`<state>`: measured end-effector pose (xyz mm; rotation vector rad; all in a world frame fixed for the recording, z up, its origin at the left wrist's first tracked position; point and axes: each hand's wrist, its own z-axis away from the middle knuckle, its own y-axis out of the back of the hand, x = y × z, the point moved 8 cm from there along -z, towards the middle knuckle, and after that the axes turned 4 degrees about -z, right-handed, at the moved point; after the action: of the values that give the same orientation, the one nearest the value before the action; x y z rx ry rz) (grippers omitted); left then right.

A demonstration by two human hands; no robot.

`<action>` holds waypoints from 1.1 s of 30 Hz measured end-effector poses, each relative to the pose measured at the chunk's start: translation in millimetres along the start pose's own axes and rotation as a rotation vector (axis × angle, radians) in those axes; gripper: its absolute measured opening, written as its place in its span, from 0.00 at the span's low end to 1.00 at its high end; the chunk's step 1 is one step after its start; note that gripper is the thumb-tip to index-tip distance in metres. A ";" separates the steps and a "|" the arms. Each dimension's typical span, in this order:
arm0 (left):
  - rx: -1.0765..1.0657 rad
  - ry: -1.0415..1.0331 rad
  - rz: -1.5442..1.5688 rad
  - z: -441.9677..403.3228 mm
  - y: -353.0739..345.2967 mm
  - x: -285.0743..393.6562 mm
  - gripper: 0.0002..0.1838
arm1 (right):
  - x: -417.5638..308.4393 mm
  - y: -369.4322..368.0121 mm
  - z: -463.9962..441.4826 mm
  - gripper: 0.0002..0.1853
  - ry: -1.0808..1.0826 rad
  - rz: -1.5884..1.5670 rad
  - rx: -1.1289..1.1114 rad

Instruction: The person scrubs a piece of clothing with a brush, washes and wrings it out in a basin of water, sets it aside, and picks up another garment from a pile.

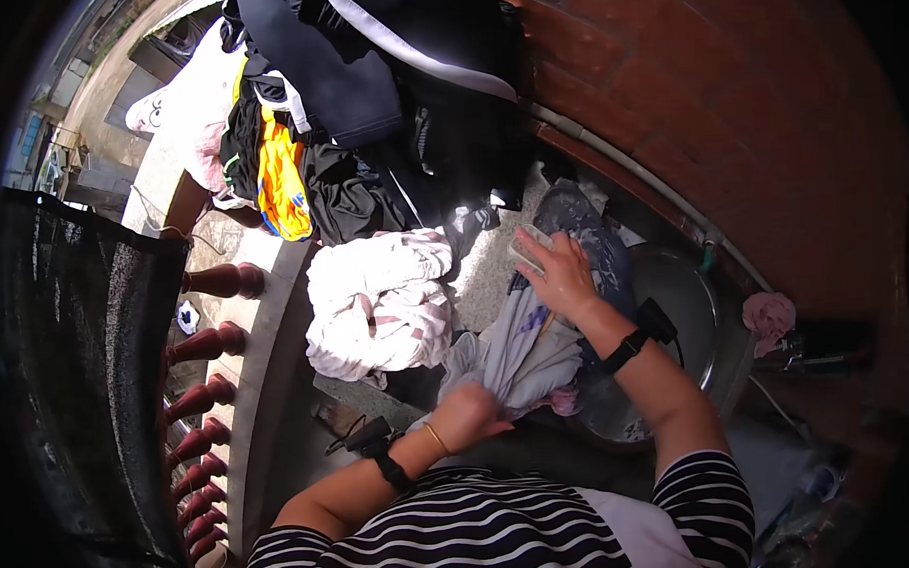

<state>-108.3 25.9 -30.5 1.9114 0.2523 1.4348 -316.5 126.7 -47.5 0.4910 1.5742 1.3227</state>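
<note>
A wet light-grey garment (522, 357) with a purple print lies bunched over a dark blue-grey cloth (620, 278) streaked with white suds. My left hand (466, 419), a little blurred, is closed on the garment's near edge. Above the garment's far end, my right hand (562, 270) grips a pale bar of soap (531, 246) between thumb and fingers; part of it is hidden by the hand. A heap of white laundry (380, 302) sits left of both hands on the stone ledge.
A round metal basin (711, 320) stands at the right, below a pipe (662, 192) on the brick wall. Dark clothes (337, 78) and a yellow garment (283, 180) pile up at the back. A balustrade (216, 342) runs along the left. A pink puff (769, 315) hangs right.
</note>
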 end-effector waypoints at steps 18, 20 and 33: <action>-0.044 0.020 -0.022 -3.2 -12.4 -3.7 0.15 | -69.0 -29.9 89.7 0.36 0.370 -0.111 -0.280; -0.044 0.024 -0.080 -5.4 -11.6 -3.1 0.14 | -12.9 -19.1 29.5 0.35 0.228 0.089 -0.034; 0.737 0.375 -0.596 -186.4 277.4 -62.7 0.21 | 151.0 43.4 60.5 0.30 -0.549 -0.684 0.673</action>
<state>-369.3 -128.8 123.1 1.8135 1.5654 1.3504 -342.1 292.0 -66.4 0.5804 1.4782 0.0983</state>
